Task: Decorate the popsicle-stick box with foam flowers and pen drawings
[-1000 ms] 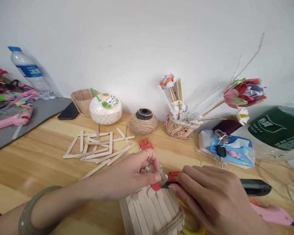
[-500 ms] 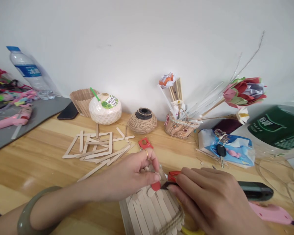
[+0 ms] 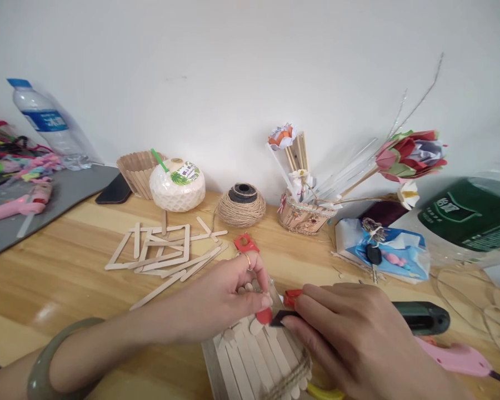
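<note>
On table, pale wood-stick pc [image 3: 250, 361], w/ twine band [image 3: 289, 380], rounded ends.

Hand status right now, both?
Left hand: closed, fingertips pinching at the small red piece over the stick panel.
Right hand: closed around the dark cutter, its tip by the red piece.

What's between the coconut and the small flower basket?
A roll of brown twine sits between the white coconut and the small flower basket, as the head view shows.
</note>
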A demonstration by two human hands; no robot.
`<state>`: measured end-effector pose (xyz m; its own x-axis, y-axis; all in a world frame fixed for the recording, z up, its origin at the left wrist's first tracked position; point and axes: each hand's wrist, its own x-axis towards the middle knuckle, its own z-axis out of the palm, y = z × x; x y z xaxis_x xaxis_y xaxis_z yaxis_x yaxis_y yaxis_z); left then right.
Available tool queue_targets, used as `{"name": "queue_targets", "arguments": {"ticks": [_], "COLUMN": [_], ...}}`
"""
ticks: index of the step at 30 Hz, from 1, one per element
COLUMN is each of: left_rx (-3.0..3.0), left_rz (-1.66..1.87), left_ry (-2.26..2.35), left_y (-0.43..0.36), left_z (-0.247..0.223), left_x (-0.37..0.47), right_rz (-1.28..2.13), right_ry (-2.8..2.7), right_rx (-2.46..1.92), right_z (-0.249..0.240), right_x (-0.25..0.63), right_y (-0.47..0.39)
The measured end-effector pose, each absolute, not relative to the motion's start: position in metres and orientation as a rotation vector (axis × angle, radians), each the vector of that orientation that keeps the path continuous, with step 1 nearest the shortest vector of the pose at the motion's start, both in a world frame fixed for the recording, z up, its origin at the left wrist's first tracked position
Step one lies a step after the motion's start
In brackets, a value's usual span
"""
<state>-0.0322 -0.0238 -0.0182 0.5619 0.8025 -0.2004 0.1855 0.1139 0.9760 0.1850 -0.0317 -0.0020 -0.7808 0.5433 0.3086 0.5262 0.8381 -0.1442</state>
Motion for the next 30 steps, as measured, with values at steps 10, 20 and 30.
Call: {"name": "queue_targets", "arguments": {"ticks": [10, 20, 30], "left_rx": [1.455, 1.474, 1.522], "left_rz": [0.507, 0.515, 0.501], "left_ry": [0.894, 0.892, 0.918], "left_y": [-0.024, -0.023, -0.021], "left_z": [-0.012, -0.014, -0.012], "left_x": [-0.031, -0.034, -0.033], "right_rz": [0.222, -0.251, -0.317], "right_ry": [-2.551, -2.555, -2.562], "right_rx": [-0.749, -0.624, -0.592], "right_z": [0.001, -0.005, -0.003], "right_x": [0.186, 0.183, 0.182], "right_y": [-0.022, -0.025, -0.021]}}
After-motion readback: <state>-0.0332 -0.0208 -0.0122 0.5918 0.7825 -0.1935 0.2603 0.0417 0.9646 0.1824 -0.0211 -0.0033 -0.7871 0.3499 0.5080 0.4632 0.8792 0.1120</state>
